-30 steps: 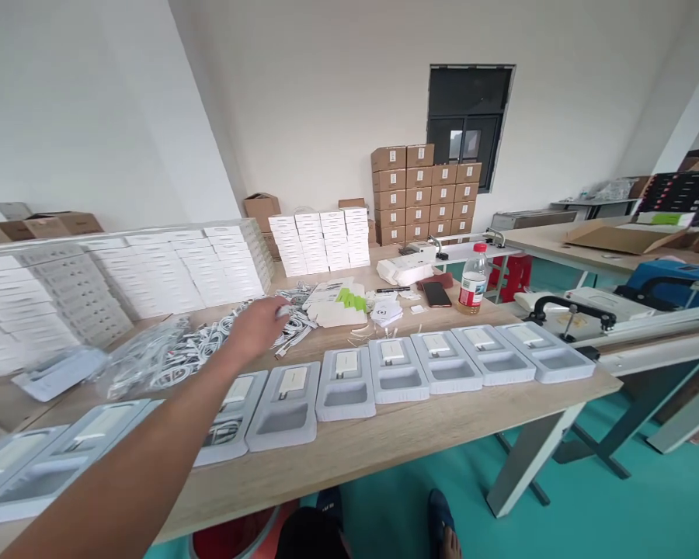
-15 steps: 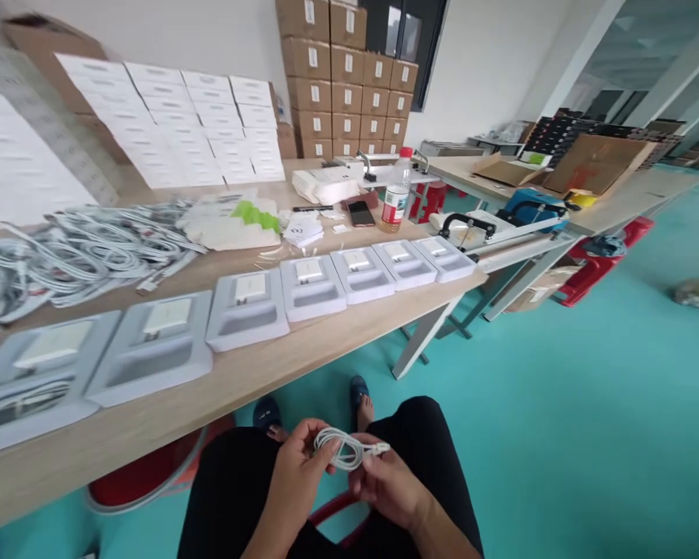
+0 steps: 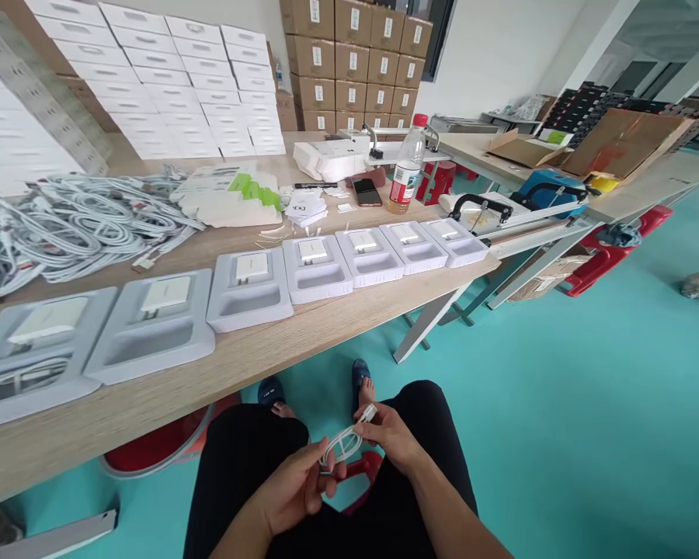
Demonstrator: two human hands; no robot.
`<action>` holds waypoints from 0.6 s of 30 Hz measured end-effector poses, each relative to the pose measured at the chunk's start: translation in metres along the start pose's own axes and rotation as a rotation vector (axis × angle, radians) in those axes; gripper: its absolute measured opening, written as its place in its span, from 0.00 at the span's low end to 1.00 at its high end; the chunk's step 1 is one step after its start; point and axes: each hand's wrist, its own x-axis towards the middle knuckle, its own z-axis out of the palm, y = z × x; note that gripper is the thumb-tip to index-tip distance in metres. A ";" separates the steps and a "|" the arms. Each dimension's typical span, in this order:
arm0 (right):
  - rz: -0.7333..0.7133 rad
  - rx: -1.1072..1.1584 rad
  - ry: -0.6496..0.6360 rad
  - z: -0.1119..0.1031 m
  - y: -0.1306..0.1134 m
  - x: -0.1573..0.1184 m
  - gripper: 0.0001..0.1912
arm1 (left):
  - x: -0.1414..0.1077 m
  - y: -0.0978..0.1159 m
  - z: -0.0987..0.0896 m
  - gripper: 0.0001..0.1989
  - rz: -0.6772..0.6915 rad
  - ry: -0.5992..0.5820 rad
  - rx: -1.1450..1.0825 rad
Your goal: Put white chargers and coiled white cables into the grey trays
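A coiled white charging cable (image 3: 343,444) is held between my two hands, above my lap and below the table's front edge. My left hand (image 3: 296,483) grips the lower left end of the coil, with the thumb on top. My right hand (image 3: 389,435) pinches the other end beside the plug (image 3: 368,414), which points up and away from me. On the table, a row of pale plastic trays (image 3: 250,314) runs along the front edge. Each tray carries a white charger (image 3: 252,267); the nearest left one also holds a coiled cable (image 3: 23,378) in its lower recess.
A heap of loose cables (image 3: 87,221) lies at the table's left, before stacked white boxes (image 3: 192,85). Behind the trays are a bottle (image 3: 406,167), a phone (image 3: 366,192) and paper cards (image 3: 306,208). A red bin (image 3: 157,442) stands under the table.
The cable has tilted, its plug end swinging up and away. My left hand has moved down and left, and my right hand has turned upward. The camera view has shifted slightly.
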 end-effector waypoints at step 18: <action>-0.251 -1.029 0.199 0.034 -0.001 -0.018 0.09 | 0.017 -0.003 0.003 0.25 0.119 0.228 0.015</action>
